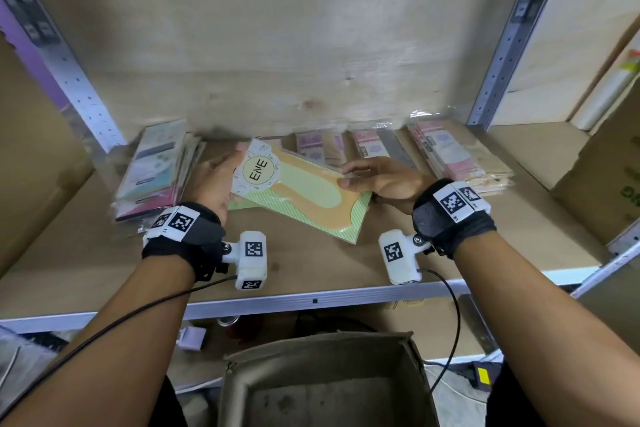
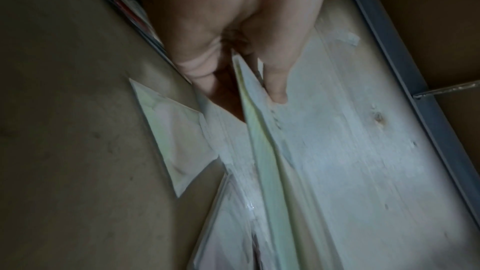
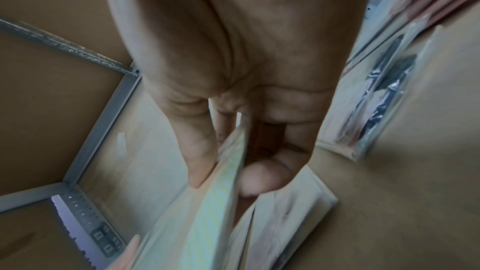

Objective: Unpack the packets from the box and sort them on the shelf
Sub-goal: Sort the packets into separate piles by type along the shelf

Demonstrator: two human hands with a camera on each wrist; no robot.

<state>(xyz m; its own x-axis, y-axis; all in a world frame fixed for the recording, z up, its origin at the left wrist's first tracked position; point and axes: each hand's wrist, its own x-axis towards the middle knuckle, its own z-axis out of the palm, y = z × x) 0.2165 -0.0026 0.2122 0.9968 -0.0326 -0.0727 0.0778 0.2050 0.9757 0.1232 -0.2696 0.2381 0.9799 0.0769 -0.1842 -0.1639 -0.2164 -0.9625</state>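
Note:
A flat green and orange packet [image 1: 304,198] marked ENE hangs tilted just above the wooden shelf [image 1: 485,218], held at both ends. My left hand [image 1: 228,166] pinches its left end, thumb on one face and fingers on the other, as the left wrist view shows: left hand [image 2: 241,83], packet [image 2: 262,161]. My right hand [image 1: 346,175] pinches the right edge with the thumb on top; in the right wrist view the hand [image 3: 228,176] clamps the packet's striped edge [image 3: 218,208]. The open cardboard box [image 1: 311,360] stands below the shelf front, its bare bottom showing.
A stack of pastel packets [image 1: 156,170] lies at the shelf's left. Pink packet stacks [image 1: 318,146] [image 1: 457,156] line the back and right. A green corner [image 1: 239,206] of another packet peeks out under the held one. Metal uprights [image 1: 498,55] frame the bay; cartons stand on both sides.

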